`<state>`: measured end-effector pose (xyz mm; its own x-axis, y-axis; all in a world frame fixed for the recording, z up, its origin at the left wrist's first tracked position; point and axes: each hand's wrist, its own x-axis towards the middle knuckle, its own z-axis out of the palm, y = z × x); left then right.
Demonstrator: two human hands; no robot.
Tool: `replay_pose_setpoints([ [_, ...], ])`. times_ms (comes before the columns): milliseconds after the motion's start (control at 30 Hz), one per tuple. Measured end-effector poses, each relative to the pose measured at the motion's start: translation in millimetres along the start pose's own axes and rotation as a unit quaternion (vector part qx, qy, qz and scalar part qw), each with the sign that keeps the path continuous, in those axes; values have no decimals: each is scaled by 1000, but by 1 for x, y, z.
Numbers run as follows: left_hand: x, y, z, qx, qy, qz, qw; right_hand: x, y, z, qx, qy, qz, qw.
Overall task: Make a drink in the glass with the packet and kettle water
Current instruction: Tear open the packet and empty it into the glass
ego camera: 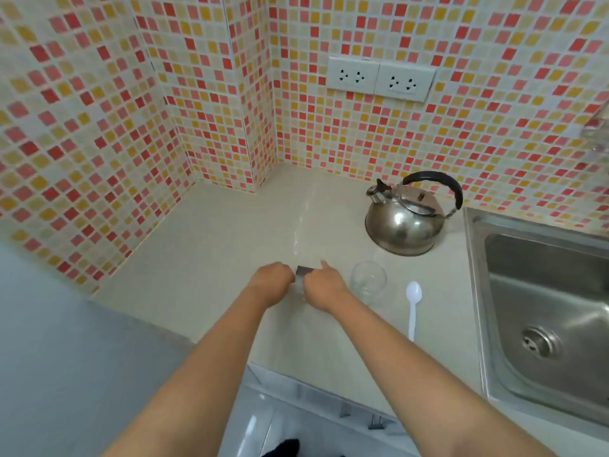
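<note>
Your left hand [275, 280] and right hand [324, 285] pinched the packet [304, 271] between closed fingers; glass [368, 280] at 3 o'clock, spoon [413, 303] beyond, kettle [407, 219] at 1.

Single view: head-worn wide-angle camera, looking forward and steeply down over both forearms onto the table [204, 245]. Faces the tiled wall corner [260, 127]; sink [543, 291] at right edge. Close range, strong edge distortion.
</note>
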<state>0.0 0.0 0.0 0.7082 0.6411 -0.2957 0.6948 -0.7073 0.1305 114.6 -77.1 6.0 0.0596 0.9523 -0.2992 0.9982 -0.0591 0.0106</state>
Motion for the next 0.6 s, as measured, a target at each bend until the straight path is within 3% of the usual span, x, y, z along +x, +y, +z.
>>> replay_pose_setpoints([
  [167, 1, 5, 21, -9, 1, -5, 1000, -1, -1, 22, -37, 16, -3, 999],
  [400, 2, 14, 27, 98, 42, 41, 993, 0, 1, 31, -27, 49, -31, 998],
  [600, 1, 20, 32, 101, 46, 57, 992, 2, -2, 38, -11, 47, -24, 999],
])
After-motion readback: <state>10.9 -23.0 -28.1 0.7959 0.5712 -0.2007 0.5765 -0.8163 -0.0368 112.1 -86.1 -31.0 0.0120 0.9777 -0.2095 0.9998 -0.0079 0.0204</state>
